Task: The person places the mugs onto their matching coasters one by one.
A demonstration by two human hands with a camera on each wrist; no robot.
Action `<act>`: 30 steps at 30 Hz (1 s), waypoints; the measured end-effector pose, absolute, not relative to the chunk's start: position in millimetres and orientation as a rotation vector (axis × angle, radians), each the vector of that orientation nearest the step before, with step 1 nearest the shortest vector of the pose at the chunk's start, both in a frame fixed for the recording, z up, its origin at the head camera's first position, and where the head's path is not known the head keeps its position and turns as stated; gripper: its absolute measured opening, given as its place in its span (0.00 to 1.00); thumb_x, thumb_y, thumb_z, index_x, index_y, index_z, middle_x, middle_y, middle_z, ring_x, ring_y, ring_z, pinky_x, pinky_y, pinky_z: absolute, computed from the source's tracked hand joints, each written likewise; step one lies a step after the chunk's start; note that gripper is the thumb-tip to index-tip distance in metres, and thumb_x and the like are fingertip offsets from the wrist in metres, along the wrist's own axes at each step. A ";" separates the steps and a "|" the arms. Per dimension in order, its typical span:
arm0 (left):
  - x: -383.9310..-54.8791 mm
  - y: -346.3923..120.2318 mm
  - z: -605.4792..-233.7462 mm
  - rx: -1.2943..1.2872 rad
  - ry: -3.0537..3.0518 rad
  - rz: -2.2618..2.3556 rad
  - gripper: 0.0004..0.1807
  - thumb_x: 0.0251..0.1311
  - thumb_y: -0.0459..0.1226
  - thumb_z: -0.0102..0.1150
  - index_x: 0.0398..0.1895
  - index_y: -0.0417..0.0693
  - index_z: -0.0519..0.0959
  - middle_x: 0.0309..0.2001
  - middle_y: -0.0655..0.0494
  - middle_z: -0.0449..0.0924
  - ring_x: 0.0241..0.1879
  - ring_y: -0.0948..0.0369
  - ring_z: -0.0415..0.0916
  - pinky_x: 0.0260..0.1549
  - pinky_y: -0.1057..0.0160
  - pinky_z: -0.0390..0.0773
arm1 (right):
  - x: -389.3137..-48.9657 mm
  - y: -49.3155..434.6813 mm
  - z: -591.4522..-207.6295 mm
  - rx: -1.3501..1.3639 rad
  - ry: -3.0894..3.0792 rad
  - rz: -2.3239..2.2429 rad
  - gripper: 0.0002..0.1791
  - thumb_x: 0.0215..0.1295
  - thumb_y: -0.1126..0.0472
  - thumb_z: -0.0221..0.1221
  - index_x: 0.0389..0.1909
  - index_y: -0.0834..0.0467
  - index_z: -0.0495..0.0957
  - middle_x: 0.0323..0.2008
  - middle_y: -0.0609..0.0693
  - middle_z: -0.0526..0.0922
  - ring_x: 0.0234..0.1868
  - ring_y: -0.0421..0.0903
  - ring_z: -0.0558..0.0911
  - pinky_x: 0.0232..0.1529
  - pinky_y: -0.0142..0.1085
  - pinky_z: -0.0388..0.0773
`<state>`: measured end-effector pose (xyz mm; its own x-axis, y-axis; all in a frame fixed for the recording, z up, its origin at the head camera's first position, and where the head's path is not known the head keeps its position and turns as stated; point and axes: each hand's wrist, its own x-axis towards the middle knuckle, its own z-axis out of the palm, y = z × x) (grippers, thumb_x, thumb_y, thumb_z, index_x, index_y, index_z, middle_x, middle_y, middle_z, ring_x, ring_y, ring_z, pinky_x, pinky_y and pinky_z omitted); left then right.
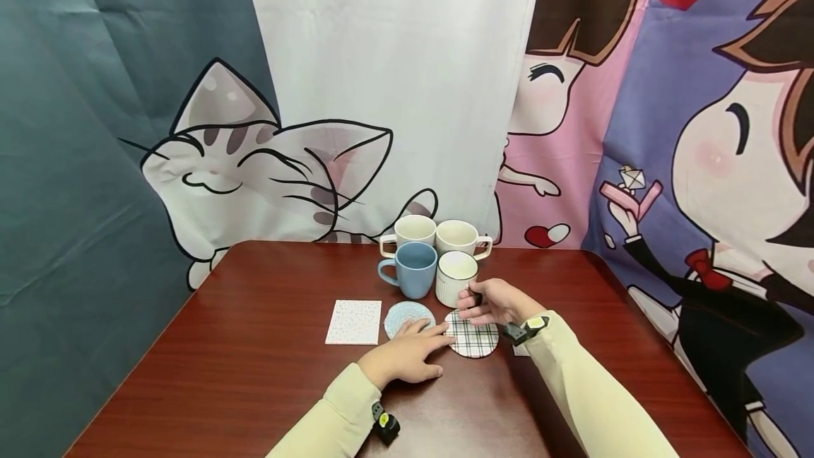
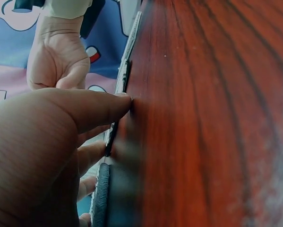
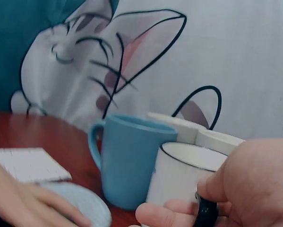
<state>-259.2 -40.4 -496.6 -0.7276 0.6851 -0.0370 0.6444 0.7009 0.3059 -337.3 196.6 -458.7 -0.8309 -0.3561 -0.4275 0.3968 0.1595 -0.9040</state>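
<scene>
My right hand [image 1: 496, 302] is at the front right of a white ribbed mug [image 1: 456, 281] with a black rim. Its thumb and fingers close about a black curved piece [image 3: 206, 211] that looks like the mug's handle, partly hidden by the hand. My left hand [image 1: 410, 355] lies with fingers spread. Its fingertips touch a round light-blue coaster [image 1: 400, 314] and the left edge of a round plaid coaster [image 1: 473, 338]; the thumb rests on the table. Behind the blue coaster stands a blue mug [image 1: 416, 271], its handle to the left.
Two cream mugs [image 1: 415, 229] stand side by side at the back. A square speckled coaster [image 1: 354, 322] lies left of the blue one. Another pale coaster [image 1: 521, 350] is mostly hidden under the right wrist. The brown table [image 1: 242, 373] ends at a printed curtain [image 1: 394, 55].
</scene>
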 end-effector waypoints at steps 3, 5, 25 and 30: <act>-259.3 -39.2 -497.6 1.084 2.761 0.415 0.32 0.64 0.48 0.63 0.72 0.66 0.70 0.77 0.60 0.59 0.76 0.48 0.53 0.72 0.41 0.50 | -334.7 194.9 -456.8 0.053 1.805 -1.769 0.22 0.83 0.55 0.36 0.59 0.68 0.69 0.47 0.57 0.87 0.47 0.51 0.87 0.43 0.39 0.85; -259.0 -38.7 -497.7 1.086 2.760 0.421 0.32 0.64 0.48 0.63 0.72 0.65 0.70 0.77 0.60 0.60 0.76 0.48 0.53 0.72 0.40 0.50 | -332.8 193.6 -455.7 0.064 1.764 -1.799 0.23 0.83 0.55 0.37 0.61 0.68 0.68 0.51 0.59 0.86 0.47 0.51 0.88 0.45 0.39 0.85; -259.6 -41.2 -497.7 1.086 2.753 0.432 0.32 0.65 0.48 0.62 0.73 0.65 0.70 0.77 0.59 0.59 0.77 0.47 0.52 0.72 0.39 0.50 | -315.6 185.6 -462.0 0.133 1.600 -2.105 0.21 0.83 0.58 0.40 0.60 0.71 0.68 0.44 0.56 0.88 0.42 0.49 0.89 0.47 0.38 0.83; -260.3 -41.9 -496.5 1.085 2.744 0.448 0.32 0.64 0.48 0.62 0.73 0.64 0.70 0.77 0.59 0.59 0.77 0.47 0.52 0.72 0.39 0.49 | -312.2 186.7 -459.2 0.156 1.602 -2.157 0.22 0.83 0.58 0.42 0.63 0.72 0.67 0.42 0.54 0.88 0.41 0.48 0.89 0.48 0.38 0.83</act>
